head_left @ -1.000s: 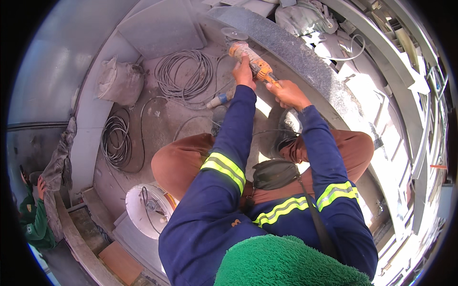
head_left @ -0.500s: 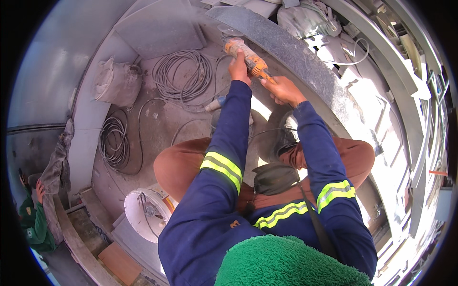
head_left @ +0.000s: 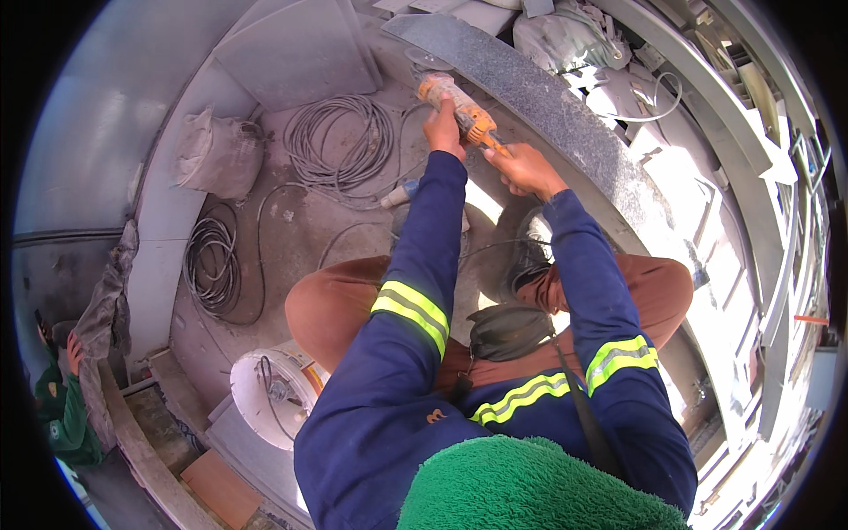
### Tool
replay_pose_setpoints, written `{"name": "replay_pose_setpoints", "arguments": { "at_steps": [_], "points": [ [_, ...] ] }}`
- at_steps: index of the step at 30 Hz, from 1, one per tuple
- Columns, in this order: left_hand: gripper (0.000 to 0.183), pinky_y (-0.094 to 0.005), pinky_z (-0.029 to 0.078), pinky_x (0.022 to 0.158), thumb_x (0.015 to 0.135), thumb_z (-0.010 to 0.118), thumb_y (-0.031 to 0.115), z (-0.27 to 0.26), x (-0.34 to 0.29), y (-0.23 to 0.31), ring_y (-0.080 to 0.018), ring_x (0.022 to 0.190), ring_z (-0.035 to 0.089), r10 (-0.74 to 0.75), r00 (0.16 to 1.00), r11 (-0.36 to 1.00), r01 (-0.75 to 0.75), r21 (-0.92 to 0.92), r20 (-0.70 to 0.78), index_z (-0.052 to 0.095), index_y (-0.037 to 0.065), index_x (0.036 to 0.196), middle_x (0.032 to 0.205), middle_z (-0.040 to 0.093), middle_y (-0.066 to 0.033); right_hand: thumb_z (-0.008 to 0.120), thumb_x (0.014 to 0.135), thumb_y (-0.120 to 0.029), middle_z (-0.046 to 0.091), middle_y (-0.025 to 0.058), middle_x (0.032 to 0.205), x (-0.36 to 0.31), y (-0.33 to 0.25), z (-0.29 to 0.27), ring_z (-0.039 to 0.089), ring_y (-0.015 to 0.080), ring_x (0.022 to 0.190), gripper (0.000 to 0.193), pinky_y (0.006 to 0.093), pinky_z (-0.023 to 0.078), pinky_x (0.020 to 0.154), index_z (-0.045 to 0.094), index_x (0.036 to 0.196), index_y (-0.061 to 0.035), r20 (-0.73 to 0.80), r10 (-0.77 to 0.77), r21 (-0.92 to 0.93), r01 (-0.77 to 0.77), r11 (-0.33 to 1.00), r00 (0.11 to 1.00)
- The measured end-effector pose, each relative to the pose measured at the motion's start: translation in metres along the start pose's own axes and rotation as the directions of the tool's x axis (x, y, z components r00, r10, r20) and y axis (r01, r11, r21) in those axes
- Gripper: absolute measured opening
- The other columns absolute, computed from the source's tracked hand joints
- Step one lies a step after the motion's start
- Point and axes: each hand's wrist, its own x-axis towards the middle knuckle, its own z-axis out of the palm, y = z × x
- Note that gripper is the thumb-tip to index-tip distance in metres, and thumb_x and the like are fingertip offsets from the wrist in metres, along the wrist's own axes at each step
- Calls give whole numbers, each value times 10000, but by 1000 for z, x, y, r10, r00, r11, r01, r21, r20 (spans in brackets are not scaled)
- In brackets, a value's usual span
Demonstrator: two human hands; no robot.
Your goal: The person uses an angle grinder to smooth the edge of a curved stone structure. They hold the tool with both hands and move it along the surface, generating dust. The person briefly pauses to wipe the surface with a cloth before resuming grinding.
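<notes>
Out in front of me, both my hands hold a dusty orange angle grinder (head_left: 473, 117). My left hand (head_left: 443, 132) is wrapped round the middle of its body, and my right hand (head_left: 524, 170) is closed on the rear end by the cord. The grinder's disc (head_left: 429, 59) is at the far end, close to the inner edge of a long grey stone slab (head_left: 521, 75). Whether the disc touches the slab I cannot tell.
Coiled grey cables (head_left: 340, 141) lie on the dusty floor, with another coil (head_left: 210, 265) nearer. A white sack (head_left: 221, 155) stands at the left, and a white bucket (head_left: 256, 389) beside my left knee. Metal profiles (head_left: 751, 132) are stacked at right. Another person's green sleeve (head_left: 75, 424) shows far left.
The grinder and both hands have shifted very slightly toward me. My grip is the same, and everything around stays in place.
</notes>
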Motion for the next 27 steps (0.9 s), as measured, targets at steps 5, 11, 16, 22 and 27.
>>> {"name": "replay_pose_setpoints", "arguments": {
  "at_steps": [5, 11, 16, 22, 27],
  "points": [
    [496, -438, 623, 773, 1056, 674, 398, 1, -15, -8, -224, 975, 731, 10, 1000, 999, -10, -31, -3, 647, 2, 1354, 1159, 712, -95, 666, 1001, -563, 663, 81, 700, -14, 10, 0, 670, 198, 560, 586, 349, 495, 507, 662, 910, 17, -18, -12, 2, 12, 1000, 1000],
    [497, -433, 619, 770, 1054, 676, 392, -1, -30, -13, -229, 982, 734, 10, 1000, 1000, -10, -25, 6, 646, -6, 1350, 1165, 712, -97, 671, 997, -558, 654, 68, 687, -32, 12, -1, 661, 194, 548, 580, 343, 495, 504, 658, 919, 16, -34, 19, -15, -20, 1000, 999],
    [483, -425, 617, 765, 1046, 685, 393, 2, -36, -16, -225, 960, 731, 29, 999, 998, -28, -61, 16, 650, 8, 1337, 1148, 710, -91, 676, 996, -550, 649, 57, 690, -42, 11, -1, 653, 182, 541, 562, 332, 496, 502, 659, 933, 8, -38, 41, 2, -41, 999, 998],
    [469, -433, 622, 748, 1044, 684, 402, 1, -38, -17, -223, 952, 731, 14, 1000, 999, -14, -44, -1, 655, 14, 1305, 1109, 710, -88, 665, 1009, -541, 654, 61, 703, -46, 9, -2, 651, 180, 543, 554, 333, 494, 499, 653, 948, 10, -32, 47, 17, -47, 999, 998],
    [455, -425, 626, 718, 1043, 678, 398, 1, -25, -12, -224, 926, 740, -2, 1000, 998, 3, -59, 16, 657, 25, 1303, 1105, 711, -90, 658, 1015, -547, 655, 67, 705, -31, 5, -2, 652, 181, 545, 565, 337, 489, 498, 654, 945, 15, -14, 26, 11, -26, 1000, 1000]
  ]
}}
